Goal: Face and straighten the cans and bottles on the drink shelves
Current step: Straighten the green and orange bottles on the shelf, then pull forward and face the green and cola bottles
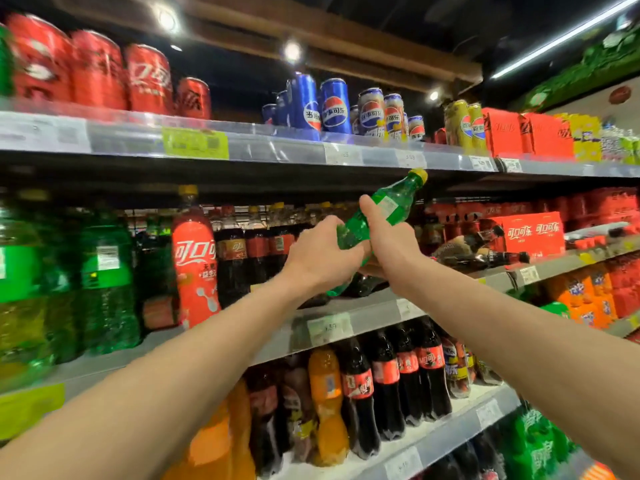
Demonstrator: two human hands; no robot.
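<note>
A small green bottle [388, 207] with a yellow cap is held tilted, cap up and to the right, in front of the middle shelf [367, 315]. My left hand [320, 252] grips its lower end from the left. My right hand [388, 237] wraps its middle, thumb lying up along the side. Behind the hands stand dark cola bottles [258, 251]. A few dark bottles [485, 258] lie on their sides on the shelf to the right.
Top shelf holds red cans [149, 79], blue Pepsi cans [334, 105] and red cartons [526, 133]. Large green bottles [104, 278] and a red Coca-Cola bottle [195, 268] stand at left. The lower shelf holds cola bottles [384, 382] and orange bottles [327, 407].
</note>
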